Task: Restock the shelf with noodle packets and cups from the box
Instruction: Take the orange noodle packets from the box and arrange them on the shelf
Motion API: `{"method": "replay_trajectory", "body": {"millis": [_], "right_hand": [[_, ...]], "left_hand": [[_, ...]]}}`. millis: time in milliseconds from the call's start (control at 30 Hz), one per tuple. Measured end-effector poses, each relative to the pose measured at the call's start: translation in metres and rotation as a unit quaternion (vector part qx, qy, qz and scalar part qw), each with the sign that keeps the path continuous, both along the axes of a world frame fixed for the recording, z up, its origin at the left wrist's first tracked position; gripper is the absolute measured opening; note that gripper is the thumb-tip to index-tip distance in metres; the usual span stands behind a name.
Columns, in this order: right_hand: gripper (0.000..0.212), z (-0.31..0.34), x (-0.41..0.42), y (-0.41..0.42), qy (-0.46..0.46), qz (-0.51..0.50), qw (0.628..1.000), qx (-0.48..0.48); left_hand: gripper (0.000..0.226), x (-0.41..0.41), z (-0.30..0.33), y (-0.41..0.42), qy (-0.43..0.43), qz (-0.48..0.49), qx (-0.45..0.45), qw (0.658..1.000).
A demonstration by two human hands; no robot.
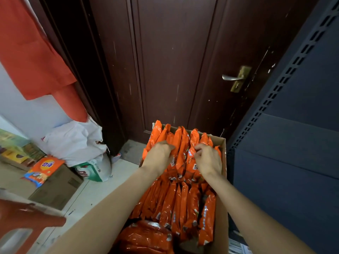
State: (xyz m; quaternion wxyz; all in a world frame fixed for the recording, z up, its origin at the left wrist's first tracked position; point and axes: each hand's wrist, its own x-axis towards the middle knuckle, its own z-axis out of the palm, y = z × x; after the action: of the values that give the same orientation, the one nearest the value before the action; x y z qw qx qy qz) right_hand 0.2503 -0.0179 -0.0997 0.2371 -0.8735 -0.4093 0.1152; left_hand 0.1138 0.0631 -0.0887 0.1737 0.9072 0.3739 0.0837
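The dark shelf (293, 143) stands just right of the cardboard box (222, 143), which sits on the floor before a door and is packed with upright orange noodle packets (181, 149) in rows; the step in hand looks like gathering a bunch from the far row, nothing yet lifted; next, I judge, comes a firm squeeze and a straight pull upward; the left hand (158, 154) curls its fingers into the packet tops; the right hand (208, 159) likewise pinches tops nearby.
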Motion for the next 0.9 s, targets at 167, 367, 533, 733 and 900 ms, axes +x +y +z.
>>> {"method": "replay_trajectory", "body": {"millis": [167, 367, 533, 733, 900], "right_hand": [[0.022, 0.028, 0.001, -0.018, 0.1, -0.019, 0.992, 0.077], [0.025, 0.061, -0.002, -0.035, 0.138, -0.048, 0.972, 0.182], [0.027, 0.087, 0.009, -0.061, 0.147, -0.048, 0.956, 0.249], [0.026, 0.108, 0.041, -0.14, 0.134, -0.062, 0.941, 0.303], [0.027, 0.112, 0.087, -0.243, 0.101, -0.098, 0.936, 0.323]], "left_hand": [[0.027, -0.008, 0.008, -0.01, -0.127, 0.025, 0.012, 0.992], [0.027, -0.012, 0.044, -0.016, -0.244, 0.064, 0.03, 0.967], [0.021, -0.003, 0.084, -0.031, -0.318, 0.006, 0.066, 0.946], [0.017, 0.031, 0.113, -0.085, -0.365, -0.071, 0.083, 0.924], [0.017, 0.081, 0.118, -0.162, -0.365, -0.112, 0.07, 0.922]]}}
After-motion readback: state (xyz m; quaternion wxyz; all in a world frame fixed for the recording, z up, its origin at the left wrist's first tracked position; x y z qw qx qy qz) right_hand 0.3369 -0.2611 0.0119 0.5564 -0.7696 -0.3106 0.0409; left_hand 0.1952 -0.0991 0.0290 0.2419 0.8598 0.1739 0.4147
